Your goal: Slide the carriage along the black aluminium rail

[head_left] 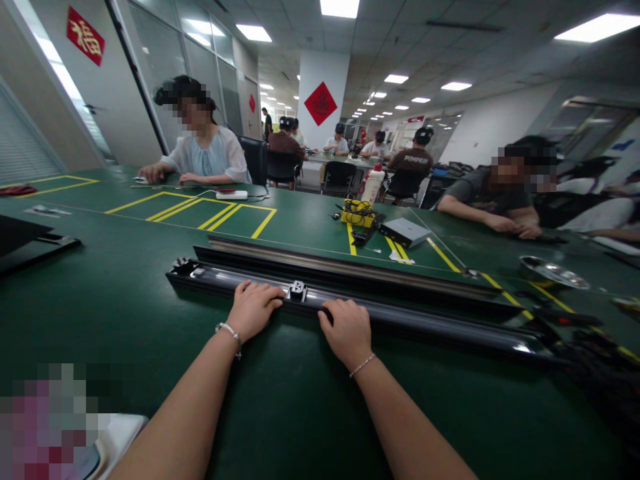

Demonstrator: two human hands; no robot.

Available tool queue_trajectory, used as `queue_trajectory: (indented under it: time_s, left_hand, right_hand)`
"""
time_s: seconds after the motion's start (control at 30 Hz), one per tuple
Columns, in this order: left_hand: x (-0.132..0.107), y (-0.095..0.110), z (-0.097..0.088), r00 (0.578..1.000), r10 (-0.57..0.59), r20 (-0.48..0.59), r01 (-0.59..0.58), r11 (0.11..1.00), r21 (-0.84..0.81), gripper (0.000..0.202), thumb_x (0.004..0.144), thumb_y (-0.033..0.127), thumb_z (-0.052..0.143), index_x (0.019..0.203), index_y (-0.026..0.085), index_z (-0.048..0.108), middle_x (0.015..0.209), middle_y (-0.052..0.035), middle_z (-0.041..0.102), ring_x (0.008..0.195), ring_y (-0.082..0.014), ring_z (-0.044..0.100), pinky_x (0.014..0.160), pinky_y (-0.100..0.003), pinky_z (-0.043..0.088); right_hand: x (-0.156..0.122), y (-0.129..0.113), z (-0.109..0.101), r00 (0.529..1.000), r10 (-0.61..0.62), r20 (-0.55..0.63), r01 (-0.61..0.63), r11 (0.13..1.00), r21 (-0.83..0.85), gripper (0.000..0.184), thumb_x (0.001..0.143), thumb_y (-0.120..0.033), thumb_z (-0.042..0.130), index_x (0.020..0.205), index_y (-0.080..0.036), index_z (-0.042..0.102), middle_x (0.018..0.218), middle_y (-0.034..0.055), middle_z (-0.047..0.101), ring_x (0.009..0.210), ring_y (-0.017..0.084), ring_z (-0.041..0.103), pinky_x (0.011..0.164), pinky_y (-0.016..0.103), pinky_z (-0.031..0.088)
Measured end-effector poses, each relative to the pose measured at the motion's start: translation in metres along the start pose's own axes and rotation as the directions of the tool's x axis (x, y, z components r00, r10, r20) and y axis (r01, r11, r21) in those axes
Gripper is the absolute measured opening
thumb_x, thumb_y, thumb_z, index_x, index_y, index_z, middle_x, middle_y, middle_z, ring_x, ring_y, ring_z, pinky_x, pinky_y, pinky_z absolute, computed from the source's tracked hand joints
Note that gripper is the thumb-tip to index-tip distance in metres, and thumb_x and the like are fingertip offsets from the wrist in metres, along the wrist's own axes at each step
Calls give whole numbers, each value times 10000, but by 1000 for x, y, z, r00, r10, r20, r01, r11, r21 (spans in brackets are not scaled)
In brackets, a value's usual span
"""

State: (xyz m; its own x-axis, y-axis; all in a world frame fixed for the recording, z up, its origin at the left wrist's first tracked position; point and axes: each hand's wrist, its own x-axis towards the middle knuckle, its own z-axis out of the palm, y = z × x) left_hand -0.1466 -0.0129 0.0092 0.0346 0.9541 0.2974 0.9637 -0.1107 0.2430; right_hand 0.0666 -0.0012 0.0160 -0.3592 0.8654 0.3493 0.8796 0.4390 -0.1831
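A long, glossy black metal profile (430,327) lies slightly aslant across the table in front of me. My left hand (253,308) is closed over its near edge, left of a small silver-and-black fitting (297,289) set in the profile. To the right of that fitting, my right hand (347,327) grips the same profile, fingers curled over the top and the thumb at the front. At the profile's left end sits another small dark fitting (184,265). Just behind lies a second long black profile (350,268), roughly parallel. The undersides of my fingers are hidden.
The green table (125,320) carries yellow tape outlines. Beyond the profiles stand a yellow holder with cables (357,213) and a grey box (405,232). A metal bowl (553,273) and dark tools lie right. People sit across the table, left and right.
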Motion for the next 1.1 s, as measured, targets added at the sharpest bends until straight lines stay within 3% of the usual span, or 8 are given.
queue_trajectory:
  time_s: [0.63, 0.93, 1.1]
  left_hand:
    - [0, 3, -2, 1000, -17, 5, 17, 1000, 1, 191, 795, 316, 430, 889, 352, 592, 875, 43, 630, 890, -154, 510, 953, -406, 180]
    - [-4, 6, 0, 999, 26, -41, -27, 999, -19, 175, 794, 286, 419, 884, 304, 568, 902, 37, 628, 928, -150, 511, 973, -401, 168]
    - [-4, 9, 0, 999, 3, -44, -6, 998, -60, 171, 779, 375, 444, 858, 284, 566, 922, 31, 633, 950, -158, 512, 973, -410, 171]
  right_hand:
    - [-1, -1, 0, 1000, 0, 14, 1, 1000, -14, 244, 835, -366, 392, 872, -249, 602, 857, 16, 615, 826, 155, 469, 696, 296, 241]
    - [0, 0, 0, 1000, 0, 10, 0, 1000, -5, 225, 828, -366, 405, 866, -253, 596, 844, 7, 611, 818, 155, 464, 683, 294, 232]
    - [0, 0, 1, 1000, 1, 2, -1, 1000, 6, 221, 827, -367, 413, 858, -249, 597, 837, 6, 613, 825, 157, 467, 686, 296, 232]
